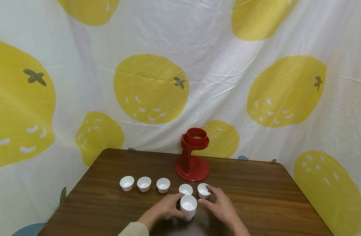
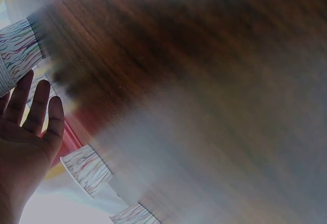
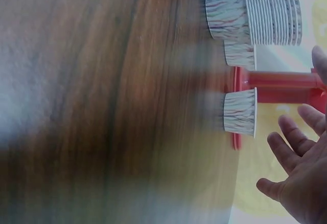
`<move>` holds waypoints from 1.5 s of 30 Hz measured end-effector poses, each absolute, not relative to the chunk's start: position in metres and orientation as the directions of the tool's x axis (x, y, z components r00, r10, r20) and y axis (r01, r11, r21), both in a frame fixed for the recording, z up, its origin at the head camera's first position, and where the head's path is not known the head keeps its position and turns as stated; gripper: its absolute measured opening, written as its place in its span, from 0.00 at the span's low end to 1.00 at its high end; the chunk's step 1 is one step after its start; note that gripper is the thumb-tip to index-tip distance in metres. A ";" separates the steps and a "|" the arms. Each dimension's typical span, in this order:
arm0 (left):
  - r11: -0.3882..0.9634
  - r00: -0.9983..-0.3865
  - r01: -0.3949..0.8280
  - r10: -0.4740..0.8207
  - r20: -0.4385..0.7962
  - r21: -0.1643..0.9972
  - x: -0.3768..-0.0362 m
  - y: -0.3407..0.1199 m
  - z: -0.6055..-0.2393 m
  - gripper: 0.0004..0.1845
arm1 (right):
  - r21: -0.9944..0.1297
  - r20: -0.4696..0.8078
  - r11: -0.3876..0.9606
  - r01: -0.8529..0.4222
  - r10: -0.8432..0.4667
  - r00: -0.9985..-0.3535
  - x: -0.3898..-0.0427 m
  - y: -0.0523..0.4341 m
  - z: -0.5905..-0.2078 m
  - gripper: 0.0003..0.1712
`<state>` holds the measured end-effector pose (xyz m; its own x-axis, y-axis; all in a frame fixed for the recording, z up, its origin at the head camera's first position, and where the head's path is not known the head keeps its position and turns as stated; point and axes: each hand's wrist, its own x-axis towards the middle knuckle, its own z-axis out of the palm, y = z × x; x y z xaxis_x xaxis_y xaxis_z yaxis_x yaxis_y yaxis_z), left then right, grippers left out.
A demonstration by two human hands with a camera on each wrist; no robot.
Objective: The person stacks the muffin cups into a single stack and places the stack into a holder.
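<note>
A nested stack of white paper baking cups [image 1: 188, 206] with a wavy line pattern stands near the table's front. My left hand [image 1: 170, 207] grips it from the left, thumb in front; a fingertip of it shows on the stack's ribbed rims [image 3: 276, 17] in the right wrist view. My right hand [image 1: 221, 206] is spread beside a single baking cup [image 1: 203, 191], holding nothing; the right wrist view shows a gap between its fingers [image 3: 286, 155] and that cup. Another single cup [image 1: 185, 188] sits just behind the stack, partly hidden by it.
Three more single cups, left [image 1: 127, 183], middle [image 1: 144, 184] and right [image 1: 163, 185], continue the row leftward. A red stand [image 1: 192, 170] with a ring-shaped top is behind the row on the brown wooden table [image 1: 257, 183]. A lemon-print cloth [image 1: 216, 49] hangs behind.
</note>
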<state>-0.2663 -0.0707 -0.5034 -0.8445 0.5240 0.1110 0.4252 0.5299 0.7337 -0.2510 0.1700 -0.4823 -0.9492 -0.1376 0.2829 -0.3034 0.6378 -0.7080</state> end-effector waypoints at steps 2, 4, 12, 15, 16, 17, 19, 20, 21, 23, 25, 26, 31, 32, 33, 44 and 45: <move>0.530 -0.845 0.421 0.523 0.107 0.736 -0.267 -0.071 -0.504 0.29 | -0.714 0.277 0.636 -0.293 -0.128 -0.952 -0.252 0.172 -0.481 0.38; 0.529 -0.846 0.417 0.524 0.102 0.739 -0.267 -0.071 -0.504 0.29 | -0.717 0.274 0.635 -0.287 -0.122 -0.954 -0.254 0.174 -0.481 0.38; 0.530 -0.843 0.421 0.528 0.101 0.736 -0.265 -0.070 -0.505 0.28 | -0.740 0.221 0.637 -0.216 -0.074 -0.973 -0.264 0.181 -0.484 0.39; 0.528 -0.840 0.431 0.531 0.112 0.732 -0.265 -0.070 -0.505 0.29 | -0.732 0.222 0.647 -0.211 -0.067 -0.973 -0.267 0.184 -0.487 0.39; 0.529 -0.840 0.434 0.530 0.115 0.730 -0.265 -0.070 -0.506 0.29 | -0.730 0.220 0.651 -0.208 -0.064 -0.973 -0.267 0.185 -0.488 0.39; 0.528 -0.839 0.435 0.531 0.117 0.729 -0.265 -0.070 -0.506 0.29 | -0.727 0.220 0.655 -0.206 -0.063 -0.974 -0.268 0.186 -0.490 0.40; 0.529 -0.839 0.439 0.531 0.121 0.726 -0.265 -0.070 -0.507 0.28 | -0.724 0.212 0.661 -0.197 -0.058 -0.976 -0.270 0.188 -0.492 0.40; 0.529 -0.839 0.438 0.531 0.119 0.727 -0.265 -0.070 -0.507 0.28 | -0.723 0.208 0.664 -0.192 -0.056 -0.977 -0.271 0.188 -0.493 0.40; 0.528 -0.839 0.437 0.530 0.119 0.729 -0.265 -0.069 -0.508 0.28 | -0.721 0.205 0.667 -0.189 -0.054 -0.977 -0.272 0.189 -0.494 0.40; 0.528 -0.841 0.431 0.528 0.114 0.732 -0.265 -0.069 -0.509 0.28 | -0.715 0.200 0.675 -0.184 -0.054 -0.978 -0.274 0.191 -0.497 0.41; 0.525 -0.842 0.427 0.528 0.112 0.736 -0.264 -0.069 -0.510 0.28 | -0.706 0.197 0.685 -0.181 -0.055 -0.979 -0.276 0.193 -0.501 0.42; 0.525 -0.841 0.427 0.529 0.111 0.737 -0.264 -0.069 -0.510 0.28 | -0.699 0.195 0.692 -0.178 -0.055 -0.979 -0.277 0.194 -0.502 0.42; 0.518 -0.842 0.424 0.528 0.112 0.743 -0.263 -0.070 -0.510 0.28 | -0.673 0.190 0.719 -0.172 -0.056 -0.980 -0.282 0.195 -0.508 0.43; 0.517 -0.843 0.423 0.527 0.113 0.744 -0.263 -0.071 -0.509 0.28 | -0.669 0.189 0.724 -0.171 -0.057 -0.980 -0.283 0.195 -0.508 0.43; 0.515 -0.844 0.420 0.525 0.113 0.747 -0.263 -0.071 -0.509 0.28 | -0.664 0.193 0.727 -0.176 -0.062 -0.979 -0.284 0.195 -0.508 0.44; 0.516 -0.839 0.429 0.532 0.115 0.741 -0.267 -0.071 -0.505 0.29 | -0.612 0.192 0.769 -0.185 -0.083 -0.978 -0.295 0.197 -0.504 0.45; 0.516 -0.838 0.431 0.533 0.116 0.740 -0.267 -0.071 -0.505 0.29 | -0.609 0.192 0.771 -0.185 -0.084 -0.978 -0.296 0.197 -0.505 0.46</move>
